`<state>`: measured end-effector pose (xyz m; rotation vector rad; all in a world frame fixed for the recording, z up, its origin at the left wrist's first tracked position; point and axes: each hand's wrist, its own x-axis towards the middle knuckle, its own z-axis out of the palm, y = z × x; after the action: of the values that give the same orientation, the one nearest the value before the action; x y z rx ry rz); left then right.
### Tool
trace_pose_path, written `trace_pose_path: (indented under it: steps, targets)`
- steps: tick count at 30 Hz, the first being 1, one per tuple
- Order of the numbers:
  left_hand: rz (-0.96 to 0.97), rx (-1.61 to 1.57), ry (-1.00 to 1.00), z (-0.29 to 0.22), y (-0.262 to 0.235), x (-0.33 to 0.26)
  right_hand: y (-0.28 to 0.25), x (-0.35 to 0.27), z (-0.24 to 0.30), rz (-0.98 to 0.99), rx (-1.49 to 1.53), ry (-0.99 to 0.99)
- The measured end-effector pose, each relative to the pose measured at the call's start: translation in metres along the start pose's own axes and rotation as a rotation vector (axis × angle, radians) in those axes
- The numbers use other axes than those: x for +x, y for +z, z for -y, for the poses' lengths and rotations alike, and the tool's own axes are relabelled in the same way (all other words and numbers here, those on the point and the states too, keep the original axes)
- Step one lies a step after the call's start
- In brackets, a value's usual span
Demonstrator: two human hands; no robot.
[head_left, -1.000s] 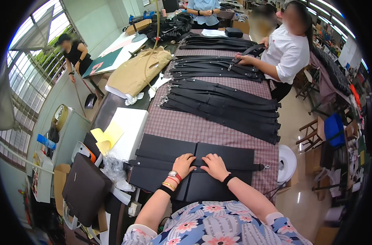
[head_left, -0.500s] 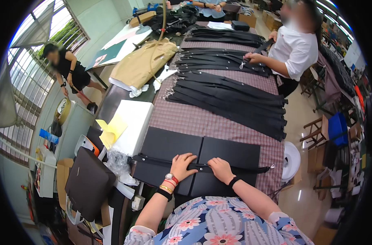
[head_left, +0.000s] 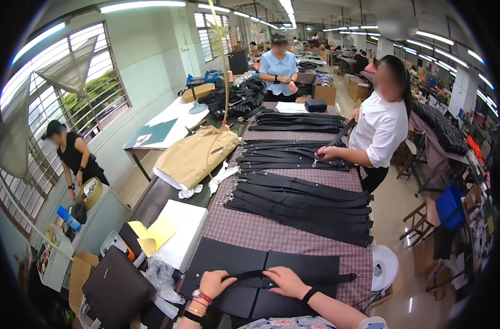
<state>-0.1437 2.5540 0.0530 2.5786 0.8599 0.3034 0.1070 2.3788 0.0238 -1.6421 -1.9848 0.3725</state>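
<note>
Two flat black panels (head_left: pixel 228 260) lie side by side at the near end of a long table covered in checked cloth (head_left: pixel 294 236). A narrow black strap (head_left: pixel 332 278) runs across them. My left hand (head_left: pixel 212 283) rests on the left panel at the strap's left end, fingers curled around it. My right hand (head_left: pixel 285 282) lies palm down on the strap near the seam between the panels. Beyond them, several long black strips (head_left: pixel 310 205) are fanned out in overlapping rows.
A person in a white shirt (head_left: pixel 379 129) handles strips (head_left: pixel 294 156) at the table's right side; a person in blue (head_left: pixel 278 68) stands at the far end. Left of the table lie a white block (head_left: pixel 179 230), yellow paper (head_left: pixel 154 233), tan fabric (head_left: pixel 198 156) and a brown bag (head_left: pixel 115 288).
The view has tilted upward, so more of the room shows and my hands sit lower in the picture. Both hands remain on the strap and panels.
</note>
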Motion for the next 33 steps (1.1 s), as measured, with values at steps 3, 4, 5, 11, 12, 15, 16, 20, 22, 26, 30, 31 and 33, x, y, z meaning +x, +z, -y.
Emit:
trace_pose_path:
  steps: [3,4,5,11,12,15,16,20,22,26,30,31,33]
  targets:
    - [-0.011,-0.136,0.055,-0.051,-0.007,0.003,0.014,0.025,0.037,-0.099,0.060,-0.192]
    - [-0.024,-0.167,0.076,-0.059,-0.008,0.002,0.023,0.030,0.043,-0.153,0.109,-0.159]
    - [0.008,-0.184,0.074,-0.062,-0.012,-0.001,0.028,0.032,0.046,-0.206,0.159,-0.127]
    - [-0.059,-0.080,0.197,-0.022,-0.051,-0.033,0.007,0.038,0.032,-0.176,0.011,-0.219]
    - [-0.077,-0.132,0.143,-0.014,-0.050,-0.040,0.005,0.037,0.028,-0.164,0.008,-0.196]
    - [-0.073,-0.271,-0.006,-0.009,-0.048,-0.054,0.002,0.036,0.029,0.020,-0.034,-0.173]
    - [-0.052,-0.301,-0.041,-0.013,-0.048,-0.055,0.002,0.036,0.030,0.004,-0.012,-0.176]
    - [-0.031,-0.270,-0.057,-0.036,-0.035,-0.055,-0.001,0.045,0.054,-0.112,0.098,-0.323]
    - [-0.044,-0.216,0.028,-0.054,-0.030,-0.051,-0.009,0.050,0.073,-0.224,0.143,-0.490]
    - [-0.159,-0.486,0.060,-0.073,-0.016,-0.033,-0.010,0.043,0.069,-0.118,-0.032,-0.370]
    - [0.004,-0.573,-0.005,-0.052,0.007,-0.014,-0.043,0.036,0.052,-0.293,-0.003,-0.267]
    - [-0.014,-0.411,0.074,-0.035,0.023,-0.015,-0.060,0.030,0.053,-0.311,0.085,-0.096]
    - [-0.011,-0.297,0.065,-0.023,0.050,-0.015,-0.076,0.016,0.034,-0.431,0.256,0.084]
